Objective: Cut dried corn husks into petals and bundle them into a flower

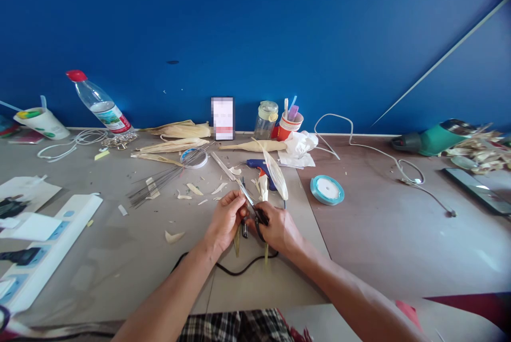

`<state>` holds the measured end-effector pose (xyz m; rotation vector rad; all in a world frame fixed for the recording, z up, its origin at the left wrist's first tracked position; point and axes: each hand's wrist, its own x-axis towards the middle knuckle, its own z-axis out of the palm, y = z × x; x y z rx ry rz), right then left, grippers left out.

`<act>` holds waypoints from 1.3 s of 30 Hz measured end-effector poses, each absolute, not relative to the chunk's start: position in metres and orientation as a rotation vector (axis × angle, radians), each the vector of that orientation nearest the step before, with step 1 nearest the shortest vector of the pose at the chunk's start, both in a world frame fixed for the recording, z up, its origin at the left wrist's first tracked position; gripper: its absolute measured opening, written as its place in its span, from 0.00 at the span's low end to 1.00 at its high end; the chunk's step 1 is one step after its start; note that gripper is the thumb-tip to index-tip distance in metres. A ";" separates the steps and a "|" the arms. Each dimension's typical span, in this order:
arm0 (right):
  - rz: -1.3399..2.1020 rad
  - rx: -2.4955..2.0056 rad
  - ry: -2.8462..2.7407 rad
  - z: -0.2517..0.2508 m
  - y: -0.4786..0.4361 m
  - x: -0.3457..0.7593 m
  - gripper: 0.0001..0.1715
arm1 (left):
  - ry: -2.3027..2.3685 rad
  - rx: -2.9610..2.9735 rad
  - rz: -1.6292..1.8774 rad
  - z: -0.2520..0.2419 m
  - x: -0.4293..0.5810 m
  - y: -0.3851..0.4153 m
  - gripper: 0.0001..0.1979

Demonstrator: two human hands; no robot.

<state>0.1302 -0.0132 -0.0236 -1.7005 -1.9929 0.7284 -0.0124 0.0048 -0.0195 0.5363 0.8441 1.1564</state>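
Note:
My right hand (pixel 279 226) is closed around the black handles of a pair of scissors (pixel 247 196), its blades pointing up and away. Beside the blades, my left hand (pixel 225 220) is closed in a pinch. A narrow strip of dried corn husk (pixel 237 244) hangs below those fingers; its upper end is hidden. Between the hands, a dark slim tool (pixel 244 228) lies on the table, partly covered. Just beyond the right hand are a pale husk leaf shape (pixel 276 176) and a blue glue gun (pixel 266 169).
Husk scraps (pixel 194 189) and thin wires (pixel 159 182) litter the grey table. Ribbon spool (pixel 327 190) lies right, power strip (pixel 59 249) left. Husk bundles (pixel 186 130), a phone (pixel 222 118), a jar (pixel 266 118) and paper cups (pixel 288 128) line the blue wall. A black cord (pixel 239 273) runs nearby.

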 end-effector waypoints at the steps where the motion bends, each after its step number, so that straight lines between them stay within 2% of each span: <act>1: 0.725 -1.702 -1.994 -0.023 -0.013 0.130 0.17 | 0.844 0.538 1.157 -0.020 -0.013 0.005 0.10; 17: 0.797 -1.636 -1.985 -0.025 -0.013 0.134 0.14 | 0.834 0.531 1.182 -0.017 -0.012 0.004 0.11; 25: 0.782 -1.633 -1.980 -0.018 -0.016 0.132 0.18 | 0.818 0.497 1.204 -0.017 -0.014 0.006 0.09; 39: 0.753 -1.607 -2.039 -0.019 -0.014 0.133 0.18 | 0.851 0.588 1.236 -0.015 -0.017 0.009 0.13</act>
